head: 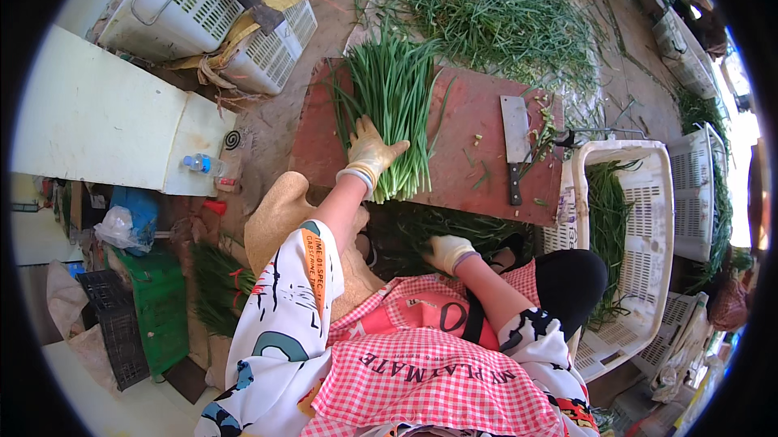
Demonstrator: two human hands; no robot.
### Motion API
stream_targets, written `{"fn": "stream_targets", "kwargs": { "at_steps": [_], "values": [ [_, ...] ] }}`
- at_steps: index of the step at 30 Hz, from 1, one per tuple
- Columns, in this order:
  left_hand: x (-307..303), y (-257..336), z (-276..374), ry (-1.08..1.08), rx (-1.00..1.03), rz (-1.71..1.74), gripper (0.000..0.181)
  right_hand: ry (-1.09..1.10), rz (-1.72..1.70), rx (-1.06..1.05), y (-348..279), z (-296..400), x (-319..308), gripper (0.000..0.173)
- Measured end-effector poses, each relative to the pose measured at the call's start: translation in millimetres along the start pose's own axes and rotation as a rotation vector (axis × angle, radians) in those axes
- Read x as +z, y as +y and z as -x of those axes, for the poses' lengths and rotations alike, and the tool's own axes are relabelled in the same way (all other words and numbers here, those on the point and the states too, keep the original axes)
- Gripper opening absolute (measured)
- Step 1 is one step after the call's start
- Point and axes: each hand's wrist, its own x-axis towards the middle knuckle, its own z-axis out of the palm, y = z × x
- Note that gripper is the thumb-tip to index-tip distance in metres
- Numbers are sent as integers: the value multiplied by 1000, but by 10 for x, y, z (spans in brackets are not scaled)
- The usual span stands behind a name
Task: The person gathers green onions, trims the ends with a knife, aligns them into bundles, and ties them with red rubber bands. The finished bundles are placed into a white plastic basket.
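A thick bunch of garlic chives (389, 91) lies on a worn red board (462, 133), its pale cut ends towards me. My left hand (369, 148), in a cream glove, rests on top of the bunch near those ends, thumb spread to the right. Below the board's near edge, my right hand (451, 253), also gloved, reaches down beside loose dark green chives (468, 227). Its fingertips are in shadow, so whether they hold anything is unclear. A cleaver (515, 139) with a black handle lies on the right of the board, next to small trimmings (544, 124).
Past the board spreads a large heap of loose green leaves (504, 18). A white plastic crate (647, 242) with chives inside stands at my right. Tied chives (222, 285) lie on the floor at left, near a green crate (155, 309). A water bottle (203, 164) is further left.
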Motion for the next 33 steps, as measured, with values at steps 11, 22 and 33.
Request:
{"fn": "stream_targets", "kwargs": {
  "at_steps": [11,22,33],
  "values": [
    [8,-5,120,191,81,113,124,555,-173,-502,-1041,-33,-599,34],
    [-146,-193,43,244,148,615,111,529,-353,-557,-986,116,-590,22],
    [-330,140,-26,-121,29,-105,123,743,-119,-246,-1162,-139,-1182,30]
  ]
}}
